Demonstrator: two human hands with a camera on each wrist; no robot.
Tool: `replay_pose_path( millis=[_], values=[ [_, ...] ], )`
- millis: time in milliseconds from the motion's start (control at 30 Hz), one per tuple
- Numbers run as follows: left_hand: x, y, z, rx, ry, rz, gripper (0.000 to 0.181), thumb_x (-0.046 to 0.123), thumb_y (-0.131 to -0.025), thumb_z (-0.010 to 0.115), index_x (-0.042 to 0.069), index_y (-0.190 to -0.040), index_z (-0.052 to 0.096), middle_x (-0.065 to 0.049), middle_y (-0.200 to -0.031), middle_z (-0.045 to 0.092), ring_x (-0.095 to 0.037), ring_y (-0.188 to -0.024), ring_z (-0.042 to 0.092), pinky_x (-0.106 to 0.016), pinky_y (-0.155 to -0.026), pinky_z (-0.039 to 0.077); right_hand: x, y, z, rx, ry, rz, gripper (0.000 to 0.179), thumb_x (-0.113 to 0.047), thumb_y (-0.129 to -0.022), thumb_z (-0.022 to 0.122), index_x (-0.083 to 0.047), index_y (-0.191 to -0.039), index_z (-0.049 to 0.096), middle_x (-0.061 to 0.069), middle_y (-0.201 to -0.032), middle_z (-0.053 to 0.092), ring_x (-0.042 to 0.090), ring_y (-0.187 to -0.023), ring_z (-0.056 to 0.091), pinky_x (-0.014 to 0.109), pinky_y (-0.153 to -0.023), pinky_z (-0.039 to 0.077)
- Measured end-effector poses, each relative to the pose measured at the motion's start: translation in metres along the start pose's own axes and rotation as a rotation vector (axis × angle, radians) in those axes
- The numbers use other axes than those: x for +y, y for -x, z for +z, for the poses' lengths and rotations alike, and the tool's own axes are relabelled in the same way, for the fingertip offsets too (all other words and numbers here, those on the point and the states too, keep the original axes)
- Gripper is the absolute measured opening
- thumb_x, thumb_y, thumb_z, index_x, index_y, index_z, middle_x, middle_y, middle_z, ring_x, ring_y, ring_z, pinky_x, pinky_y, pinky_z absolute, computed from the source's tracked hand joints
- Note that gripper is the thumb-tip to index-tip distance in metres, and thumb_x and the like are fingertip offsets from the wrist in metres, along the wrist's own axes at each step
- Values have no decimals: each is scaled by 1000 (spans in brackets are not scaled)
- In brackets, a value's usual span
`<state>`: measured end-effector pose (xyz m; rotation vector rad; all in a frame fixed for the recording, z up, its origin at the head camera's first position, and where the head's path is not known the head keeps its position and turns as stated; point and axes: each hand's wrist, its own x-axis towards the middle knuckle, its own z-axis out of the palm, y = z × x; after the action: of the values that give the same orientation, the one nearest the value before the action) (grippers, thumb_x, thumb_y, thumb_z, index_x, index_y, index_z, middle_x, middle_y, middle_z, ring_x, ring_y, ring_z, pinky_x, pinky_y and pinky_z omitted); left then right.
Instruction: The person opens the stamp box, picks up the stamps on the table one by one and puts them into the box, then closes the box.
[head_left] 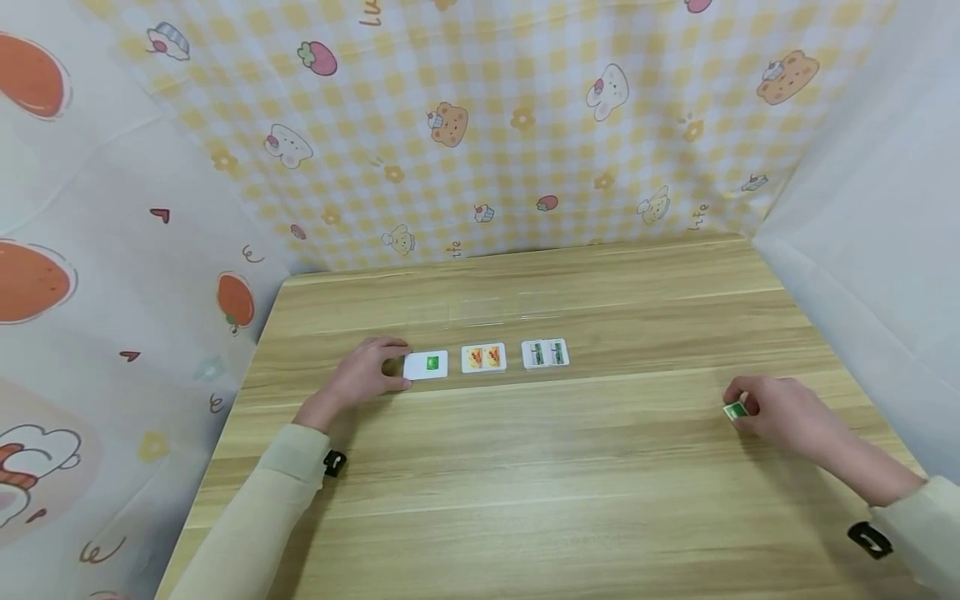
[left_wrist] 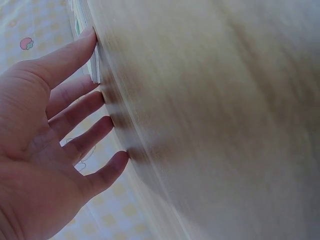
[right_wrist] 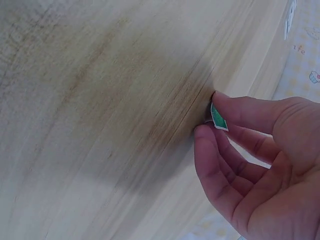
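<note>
At the left of a row, a white card with a small green picture [head_left: 426, 364] lies flat on top of a thin stack. My left hand [head_left: 362, 372] holds the stack's left end between thumb and index finger; its other fingers [left_wrist: 80, 146] rest spread on the tabletop. Far to the right, my right hand [head_left: 787, 414] pinches a small green-faced card [head_left: 736, 410] close to the table. In the right wrist view, fingertips cover part of this green card [right_wrist: 218, 118]. Beside the left stack lie cards with paired orange pictures [head_left: 483, 358] and cards with paired green-grey pictures [head_left: 545, 354].
Behind the cards, several clear flat pieces [head_left: 480, 312] lie in a row on the wooden table [head_left: 525, 492]. A yellow checked cloth [head_left: 510, 150] hangs along the back edge, and pale cloths hang at both sides.
</note>
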<state>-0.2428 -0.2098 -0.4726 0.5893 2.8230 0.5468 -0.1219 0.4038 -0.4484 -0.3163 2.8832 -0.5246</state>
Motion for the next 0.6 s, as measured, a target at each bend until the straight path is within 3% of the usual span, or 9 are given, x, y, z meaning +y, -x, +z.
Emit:
replay_pose_path(
  millis=[333, 600],
  values=[
    [0, -1, 0, -3, 5, -3, 65, 37, -85, 82, 11, -141, 60, -10, -150, 48, -35, -140, 38, -58, -110, 34, -4, -3, 1, 11, 29, -20, 20, -9, -77, 83, -16, -92, 71, -9, -72, 58, 11, -62, 51, 31, -56, 42],
    [-1, 0, 0, 0, 8, 3, 64, 36, -85, 83, 11, -140, 61, -9, -149, 49, -34, -139, 40, -57, -108, 35, -9, -8, -2, 66, 35, -91, 22, -5, -76, 83, -20, -85, 71, -14, -66, 57, 5, -56, 48, 27, -52, 39]
  ],
)
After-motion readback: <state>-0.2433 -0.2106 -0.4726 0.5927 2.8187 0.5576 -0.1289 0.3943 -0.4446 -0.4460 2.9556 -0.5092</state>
